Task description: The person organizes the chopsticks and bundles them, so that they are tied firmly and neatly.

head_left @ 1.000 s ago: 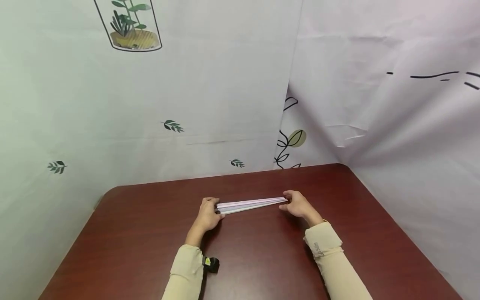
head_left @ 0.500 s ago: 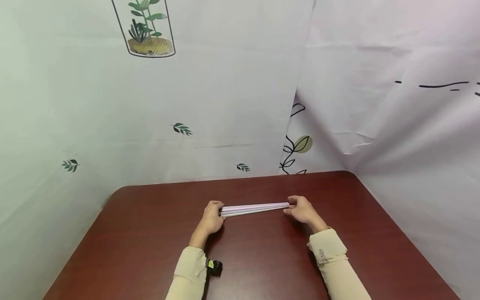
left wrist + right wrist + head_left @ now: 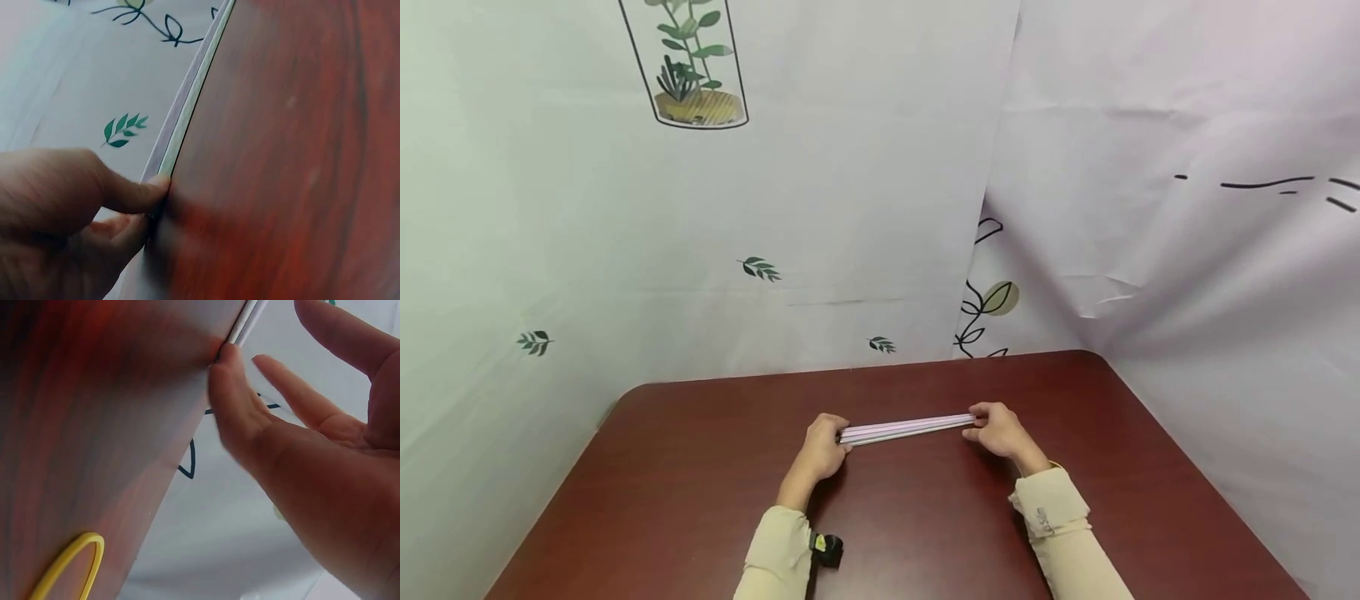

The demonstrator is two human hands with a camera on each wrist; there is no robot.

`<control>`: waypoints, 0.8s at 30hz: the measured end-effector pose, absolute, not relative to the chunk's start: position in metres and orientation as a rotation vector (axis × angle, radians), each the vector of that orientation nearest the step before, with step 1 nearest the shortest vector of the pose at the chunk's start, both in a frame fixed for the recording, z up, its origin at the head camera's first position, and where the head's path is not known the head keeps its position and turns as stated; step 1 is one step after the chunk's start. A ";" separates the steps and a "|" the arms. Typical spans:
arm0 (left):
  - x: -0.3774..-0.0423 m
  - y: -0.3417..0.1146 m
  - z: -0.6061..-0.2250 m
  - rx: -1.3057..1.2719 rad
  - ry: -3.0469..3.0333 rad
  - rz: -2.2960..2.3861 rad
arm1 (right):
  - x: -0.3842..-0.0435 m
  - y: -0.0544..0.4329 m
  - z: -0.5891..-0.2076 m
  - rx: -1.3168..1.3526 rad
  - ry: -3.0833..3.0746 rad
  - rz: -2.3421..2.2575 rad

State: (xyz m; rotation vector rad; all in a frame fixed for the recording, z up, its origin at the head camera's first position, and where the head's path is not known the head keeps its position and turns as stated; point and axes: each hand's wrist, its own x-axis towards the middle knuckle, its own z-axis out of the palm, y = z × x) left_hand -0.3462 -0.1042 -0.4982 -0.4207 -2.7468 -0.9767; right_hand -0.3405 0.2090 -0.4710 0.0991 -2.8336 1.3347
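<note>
A bundle of long, thin pastel strips (image 3: 902, 428), lilac, white and pale green, lies across the middle of the table, wider on the left and tapering to the right. My left hand (image 3: 822, 447) pinches the left end; up close, its thumb and a finger meet at the ends of a lilac and a pale-green strip (image 3: 183, 122). At the right end, my right hand (image 3: 1000, 432) touches the strips with a fingertip. Its other fingers (image 3: 303, 394) are spread apart in the right wrist view. Fingers partly cover both strip ends.
The dark red wooden table (image 3: 917, 517) has rounded far corners. White fabric (image 3: 850, 183) with printed plants hangs behind and beside it. A black device (image 3: 827, 550) is strapped at the left sleeve, and a yellow band (image 3: 62, 565) shows near the right wrist.
The strips have drawn closer together at the left end, so the fan shape is narrower. Both hands stay at the ends, and the head view has shifted slightly.
</note>
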 end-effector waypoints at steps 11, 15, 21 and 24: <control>-0.348 -0.106 -0.484 -0.140 -2.854 -1.064 | -0.342 0.208 -0.465 0.033 -2.859 1.299; -0.350 -0.106 -0.482 -0.152 -2.874 -1.083 | -0.344 0.208 -0.464 0.024 -2.896 1.228; -0.350 -0.108 -0.486 -0.196 -2.864 -1.078 | -0.349 0.206 -0.467 0.056 -2.915 1.135; -0.349 -0.111 -0.489 -0.238 -2.857 -1.042 | -0.352 0.203 -0.469 0.059 -2.916 1.145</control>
